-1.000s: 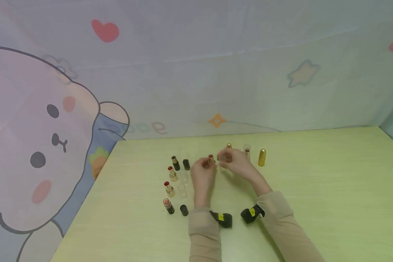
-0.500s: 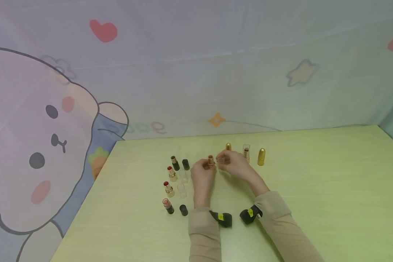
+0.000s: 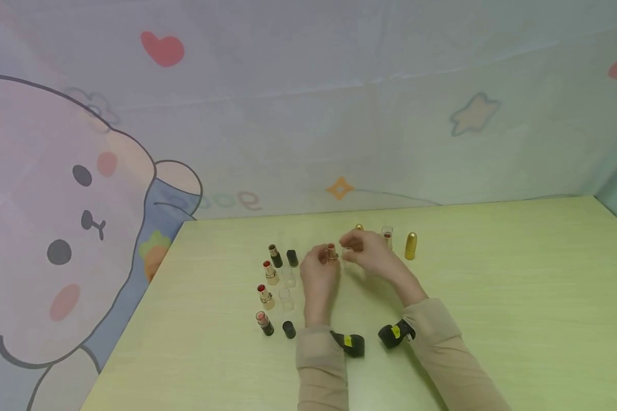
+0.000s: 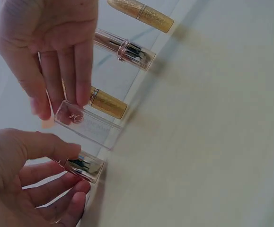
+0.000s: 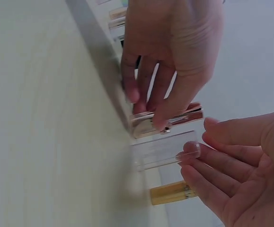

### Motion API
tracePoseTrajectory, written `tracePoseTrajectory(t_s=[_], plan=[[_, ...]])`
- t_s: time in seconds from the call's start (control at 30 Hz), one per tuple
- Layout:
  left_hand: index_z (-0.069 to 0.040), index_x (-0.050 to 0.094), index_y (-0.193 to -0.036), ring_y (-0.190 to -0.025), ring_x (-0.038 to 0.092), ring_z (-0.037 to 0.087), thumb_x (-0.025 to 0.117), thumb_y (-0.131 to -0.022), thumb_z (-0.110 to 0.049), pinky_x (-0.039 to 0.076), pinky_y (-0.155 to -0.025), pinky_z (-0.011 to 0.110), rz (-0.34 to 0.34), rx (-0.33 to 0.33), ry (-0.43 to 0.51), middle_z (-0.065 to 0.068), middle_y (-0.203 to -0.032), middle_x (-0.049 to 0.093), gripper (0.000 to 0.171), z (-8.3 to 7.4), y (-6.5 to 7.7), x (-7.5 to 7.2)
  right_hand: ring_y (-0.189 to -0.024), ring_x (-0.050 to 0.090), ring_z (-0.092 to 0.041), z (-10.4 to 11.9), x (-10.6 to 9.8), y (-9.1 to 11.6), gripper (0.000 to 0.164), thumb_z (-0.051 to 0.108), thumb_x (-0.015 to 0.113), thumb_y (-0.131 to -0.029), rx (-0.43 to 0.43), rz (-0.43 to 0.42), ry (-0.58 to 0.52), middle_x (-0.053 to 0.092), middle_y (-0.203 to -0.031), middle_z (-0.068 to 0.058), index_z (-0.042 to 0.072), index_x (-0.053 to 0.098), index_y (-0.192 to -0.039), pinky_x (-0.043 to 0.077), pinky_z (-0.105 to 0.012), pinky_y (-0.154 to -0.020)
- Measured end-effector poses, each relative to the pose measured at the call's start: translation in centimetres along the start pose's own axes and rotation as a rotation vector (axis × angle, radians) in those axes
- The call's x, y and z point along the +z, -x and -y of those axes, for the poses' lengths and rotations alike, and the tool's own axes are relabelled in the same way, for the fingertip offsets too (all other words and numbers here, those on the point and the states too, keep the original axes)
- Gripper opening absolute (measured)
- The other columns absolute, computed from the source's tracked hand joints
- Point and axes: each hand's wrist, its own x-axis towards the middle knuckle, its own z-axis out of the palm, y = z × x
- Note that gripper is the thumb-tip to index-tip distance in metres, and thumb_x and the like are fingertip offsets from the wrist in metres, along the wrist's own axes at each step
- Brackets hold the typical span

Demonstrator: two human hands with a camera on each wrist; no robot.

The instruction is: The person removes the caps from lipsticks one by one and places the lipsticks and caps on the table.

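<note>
Faces a hanging pale cloth with cartoon prints point(image 3: 298, 131) across a pale yellow-green tabletop point(image 3: 493, 319). Pinches, with fingers of the left hand point(image 3: 319, 279), a slim rose-gold metal lipstick with a bare red tip point(image 3: 331, 251), upright on or just above the tabletop. Best held low like this, steady and clear of the soft tip, likely to smear if brushed. Has the right hand point(image 3: 372, 254) just right of it, with fingers loosely extended and thumb apart, at a boxy clear plastic cap point(image 5: 165, 150) standing between the hands; cannot tell whether touching. Probably wise to handle it lightly by the outer walls, without tipping. Mind a gold bullet-shaped tube point(image 4: 107, 103) just beyond the right fingers, easily knocked. Spare also, farther right, a clear-capped rose-gold lipstick point(image 3: 387, 241) and a second gold bullet-shaped tube point(image 3: 411, 246). Well worth keeping the left wrist off the row to the left: from near to far, a black lipstick with a pink tip point(image 3: 264, 323), two gold lipsticks with red tips point(image 3: 265, 298) and a black-and-gold lipstick with a dark tip point(image 3: 275, 256).
</note>
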Motion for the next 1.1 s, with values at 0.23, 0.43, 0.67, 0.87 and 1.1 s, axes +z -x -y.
tracePoseTrajectory(t_s=[0.23, 0.43, 0.67, 0.87, 1.1], plan=[[-0.005, 0.053, -0.134, -0.116, 0.059, 0.037, 0.065, -0.077, 0.005, 0.052, -0.093, 0.048, 0.035, 0.028, -0.043, 0.017, -0.121, 0.063, 0.059, -1.1, 0.0, -0.3, -0.115, 0.061, -0.037, 1.1, -1.5, 0.1, 0.030, 0.007, 0.062, -0.091, -0.032, -0.095, -0.022, 0.065, -0.121, -0.021, -0.002, 0.061, -0.119, 0.050, -0.045, -0.099], [-0.005, 0.046, -0.139, -0.112, 0.056, 0.036, 0.061, -0.077, 0.004, 0.050, -0.082, 0.040, 0.070, 0.088, -0.104, 0.018, -0.130, 0.055, 0.064, -2.4, -0.2, -0.9, -0.112, 0.064, -0.033, 1.9, -3.2, 0.5, 0.026, 0.009, 0.061, -0.093, -0.075, -0.236, -0.120, 0.066, -0.120, -0.018, 0.002, 0.063, -0.118, 0.051, -0.043, -0.097], [-0.010, 0.040, -0.144, -0.100, 0.061, 0.027, 0.066, -0.079, -0.006, 0.052, -0.077, 0.031, 0.121, 0.157, -0.059, 0.010, -0.140, 0.049, 0.070, -3.6, -0.4, -1.2, -0.118, 0.061, -0.031, 1.1, -4.6, 0.6, 0.028, 0.012, 0.060, -0.094, -0.103, -0.283, -0.178, 0.065, -0.123, -0.016, 0.004, 0.062, -0.121, 0.049, -0.040, -0.100], [-0.011, 0.045, -0.141, -0.122, 0.056, 0.031, 0.075, -0.081, -0.022, 0.050, -0.097, 0.043, 0.120, 0.284, -0.156, 0.008, -0.137, 0.056, 0.067, -3.8, -0.8, 0.2, -0.117, 0.060, -0.036, 0.3, -4.7, 0.0, 0.028, 0.007, 0.061, -0.093, -0.135, -0.281, -0.150, 0.065, -0.121, -0.020, 0.000, 0.061, -0.119, 0.050, -0.044, -0.100], [-0.006, 0.059, -0.125, -0.101, 0.066, 0.029, 0.081, -0.077, -0.025, 0.052, -0.091, 0.040, 0.011, 0.388, -0.437, 0.007, -0.114, 0.071, 0.056, -4.1, -1.4, 1.6, -0.114, 0.061, -0.035, -0.3, -4.2, -0.8, 0.028, 0.006, 0.063, -0.091, -0.146, -0.252, -0.004, 0.066, -0.119, -0.019, -0.001, 0.062, -0.118, 0.049, -0.046, -0.100]])
